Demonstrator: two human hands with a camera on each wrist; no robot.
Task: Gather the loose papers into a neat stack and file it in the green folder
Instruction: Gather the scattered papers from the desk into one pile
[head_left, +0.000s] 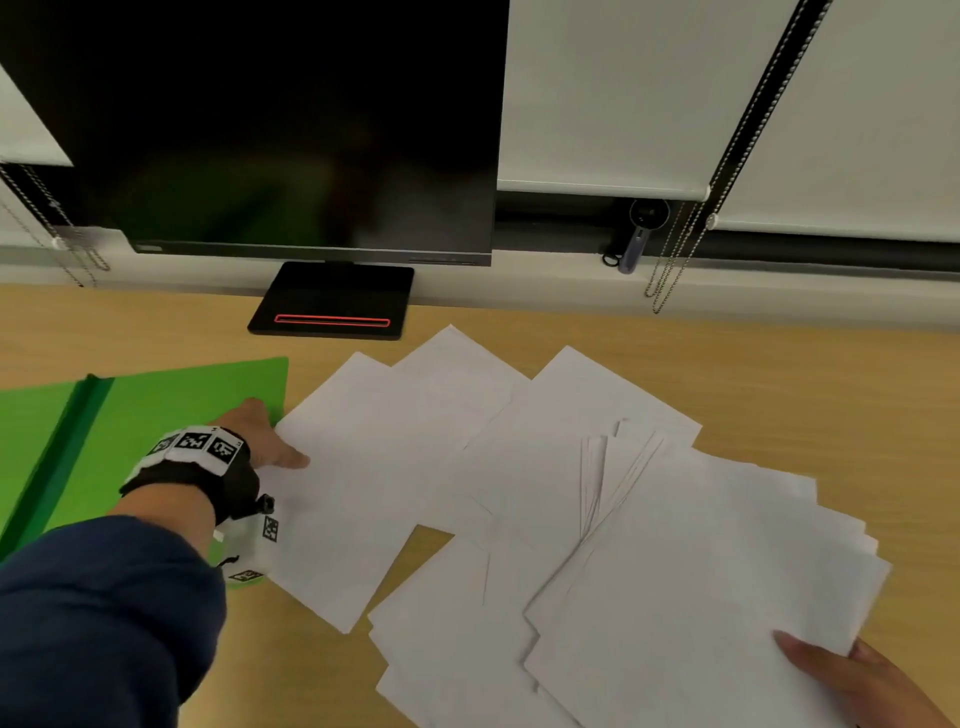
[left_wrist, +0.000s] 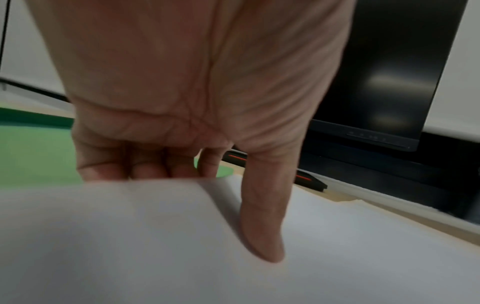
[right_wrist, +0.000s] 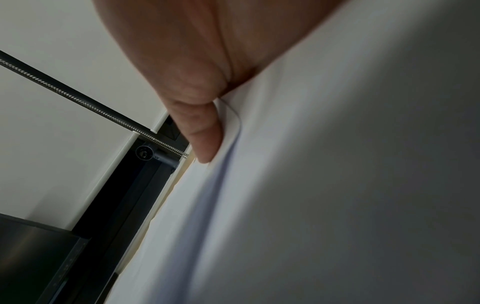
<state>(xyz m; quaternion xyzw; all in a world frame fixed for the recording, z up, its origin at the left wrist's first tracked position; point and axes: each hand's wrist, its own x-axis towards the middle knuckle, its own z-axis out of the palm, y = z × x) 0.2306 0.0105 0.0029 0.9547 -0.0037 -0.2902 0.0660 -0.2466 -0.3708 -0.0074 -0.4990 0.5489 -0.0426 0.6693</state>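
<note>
Several white loose papers (head_left: 519, 467) lie fanned across the wooden desk (head_left: 805, 374). The green folder (head_left: 156, 415) lies open and flat at the left, its dark spine running diagonally. My left hand (head_left: 280, 452) pinches the left edge of the leftmost sheet (head_left: 353, 519) beside the folder. Its thumb (left_wrist: 262, 226) lies on top, and the fingers (left_wrist: 145, 168) curl under the lifted edge. My right hand (head_left: 821, 660) holds the near right corner of an uneven sheaf (head_left: 701, 571), thumb (right_wrist: 202, 131) on top. The fingers below the sheaf are hidden.
A dark monitor (head_left: 291, 130) stands behind the papers on a black base (head_left: 332, 301) with a red stripe. Blind cords (head_left: 675, 260) hang at the back right, and a small dark device (head_left: 636, 244) sits on the sill.
</note>
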